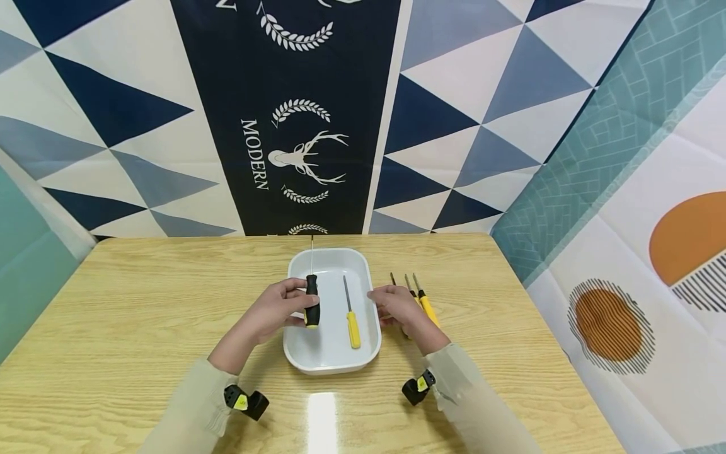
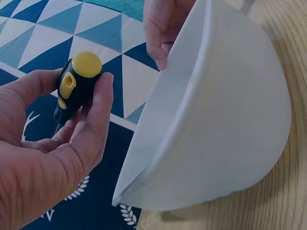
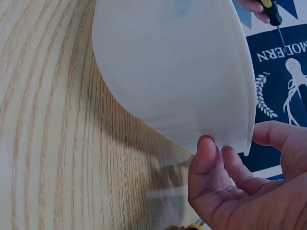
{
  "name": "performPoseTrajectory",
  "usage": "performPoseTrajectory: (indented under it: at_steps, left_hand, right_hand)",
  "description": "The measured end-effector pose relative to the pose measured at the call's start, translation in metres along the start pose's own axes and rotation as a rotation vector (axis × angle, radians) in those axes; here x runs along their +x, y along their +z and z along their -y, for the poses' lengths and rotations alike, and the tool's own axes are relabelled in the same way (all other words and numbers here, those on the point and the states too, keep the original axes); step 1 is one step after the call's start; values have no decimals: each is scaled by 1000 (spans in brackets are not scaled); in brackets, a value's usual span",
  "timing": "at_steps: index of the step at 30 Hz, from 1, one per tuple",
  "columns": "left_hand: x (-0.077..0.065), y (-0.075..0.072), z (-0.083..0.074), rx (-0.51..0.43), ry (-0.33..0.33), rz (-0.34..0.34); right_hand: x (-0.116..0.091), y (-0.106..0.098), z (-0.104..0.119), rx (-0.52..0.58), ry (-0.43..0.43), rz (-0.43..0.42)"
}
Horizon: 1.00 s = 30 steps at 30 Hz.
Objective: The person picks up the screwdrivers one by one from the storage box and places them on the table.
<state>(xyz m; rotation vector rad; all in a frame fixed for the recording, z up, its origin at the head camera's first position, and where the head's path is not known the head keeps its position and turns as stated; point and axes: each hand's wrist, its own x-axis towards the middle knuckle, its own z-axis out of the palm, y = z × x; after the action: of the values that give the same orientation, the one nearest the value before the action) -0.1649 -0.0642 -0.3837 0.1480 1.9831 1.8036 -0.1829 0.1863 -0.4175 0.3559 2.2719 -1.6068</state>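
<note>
1. Firstly, at the far left comes one pale sleeve [image 1: 190, 403] with one small black camera [image 1: 246, 402] strapped at its cuff, above a single wooden table [image 1: 142, 328].
2. Next is the left hand [image 1: 276, 310], its thumb and curled fingers pinching the handle of one black screwdriver [image 1: 312, 302]. This tool has a yellow end cap, and its thin shaft points away toward the wall; it is held up over the left side of the tray, apart from it.
3. One white tray [image 1: 331, 364] sits on the table in the middle, between the two hands.
4. Inside it lies one yellow screwdriver [image 1: 353, 329], right of centre, handle toward the person and tip away.
5. At the tray's right rim is the right hand [image 1: 401, 309]; its thumb is at the edge and its bent fingers are against the outer wall, pinching the rim between them.
6. Just beyond, three more screwdrivers [image 1: 428, 309] lie on the table, partly hidden by that hand, which makes five in all.
7. Below them, a second sleeve [image 1: 482, 403] carries a second camera [image 1: 418, 386].
8. Farthest right hangs one pale cloth [image 1: 629, 271] with two orange shapes.
</note>
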Motion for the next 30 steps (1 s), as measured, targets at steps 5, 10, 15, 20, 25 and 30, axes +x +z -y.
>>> performPoseTrajectory:
  at_steps: [5, 10, 15, 20, 25, 30]
  left_hand:
    - [-4, -6, 2, 6, 12, 6]
    - [-8, -12, 4, 7, 13, 23]
    - [-11, -18, 5, -7, 0, 21]
    - [-16, -22, 5, -5, -5, 15]
    - [-21, -26, 5, 0, -15, 1]
    - [-25, -31, 5, 1, -24, -17]
  right_hand:
    - [1, 0, -1, 1, 5, -3]
    - [0, 0, -1, 3, 1, -4]
    - [-1, -1, 0, 4, -1, 0]
    - [0, -1, -1, 12, 10, 2]
    - [1, -1, -1, 13, 26, 6]
    - [1, -1, 0, 14, 27, 8]
